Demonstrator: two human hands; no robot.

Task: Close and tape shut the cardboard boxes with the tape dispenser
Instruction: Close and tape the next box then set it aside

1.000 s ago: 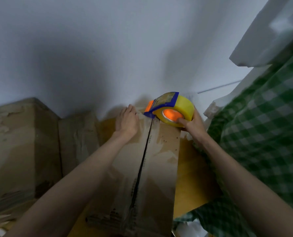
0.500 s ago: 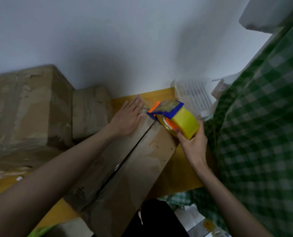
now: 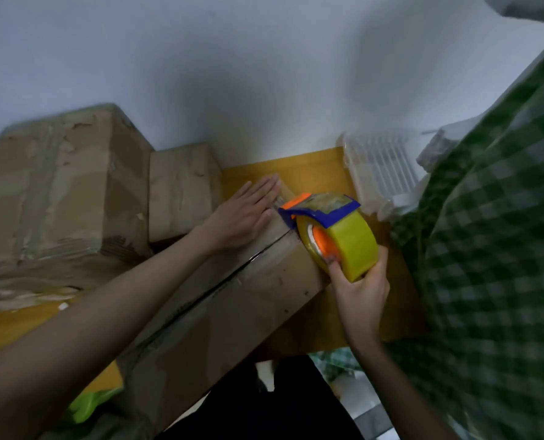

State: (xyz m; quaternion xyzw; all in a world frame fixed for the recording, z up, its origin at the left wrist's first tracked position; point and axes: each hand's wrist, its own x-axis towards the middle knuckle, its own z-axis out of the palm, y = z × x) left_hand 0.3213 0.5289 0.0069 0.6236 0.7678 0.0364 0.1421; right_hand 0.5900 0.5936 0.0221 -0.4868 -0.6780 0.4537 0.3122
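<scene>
A long cardboard box lies diagonally on the yellow table, its two top flaps meeting at a dark seam. My left hand lies flat with straight fingers on the left flap near the far end. My right hand grips the tape dispenser, a yellow roll on an orange hub with a blue blade guard. The dispenser's front sits at the far end of the seam, right beside my left fingertips.
Two more cardboard boxes, a large one and a smaller one, stand at the back left against the white wall. A white slatted plastic tray lies at the back right. Green checked cloth fills the right side.
The view has tilted and shifted, so the box now runs diagonally. The dispenser has come slightly nearer along the seam's far end. My left hand stays flat on the flap.
</scene>
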